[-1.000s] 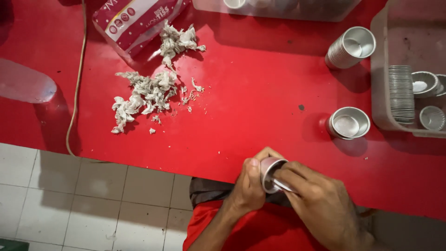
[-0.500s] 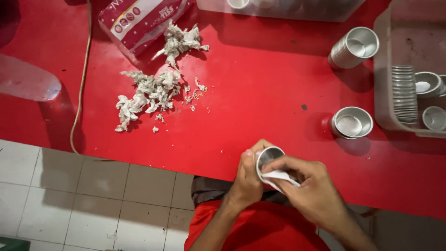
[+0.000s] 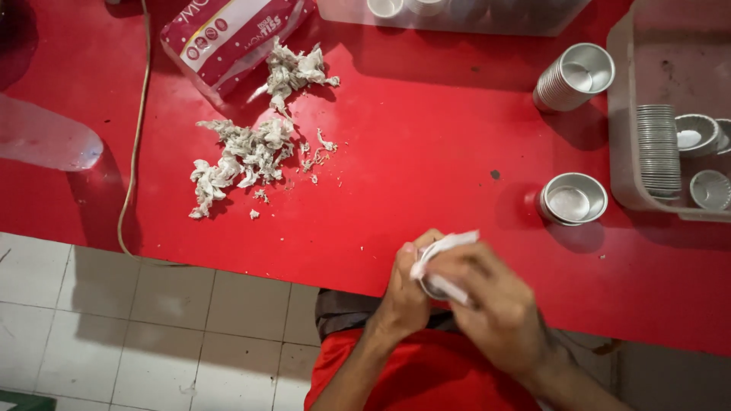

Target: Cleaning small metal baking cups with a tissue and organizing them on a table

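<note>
Both hands meet just off the near edge of the red table (image 3: 426, 137). The left hand (image 3: 407, 293) is curled around a small metal cup (image 3: 435, 288), fingers closed on its side, so that only a sliver of the rim shows between the two hands. The right hand (image 3: 495, 308) is pinched shut on a white tissue (image 3: 444, 245), pressing it against the cup's mouth; one end of the tissue sticks up above the knuckles, toward the table. Cup and tissue sit right between the two grips, over the person's red shirt (image 3: 415, 377), and most of the cup is hidden by the fingers.

Far across the table from the hands, at its back left, lies a soft red and white tissue pack (image 3: 228, 34), rectangular and set at a slant, with a band of small round marks along one side. A crumpled wad of grey-white tissue (image 3: 293, 68) rests at the pack's open end, and a larger heap of used tissue scraps (image 3: 244, 156) lies nearer the hands, with crumbs scattered beside it.

To the right on the table, a short stack of metal cups (image 3: 572, 199) stands upright, and a longer stack (image 3: 575, 76) lies tilted beyond it. A grey plastic tub (image 3: 620, 114) at the table's right edge holds more stacked and loose cups. A pale cord (image 3: 135, 137) runs down the table's left side.
</note>
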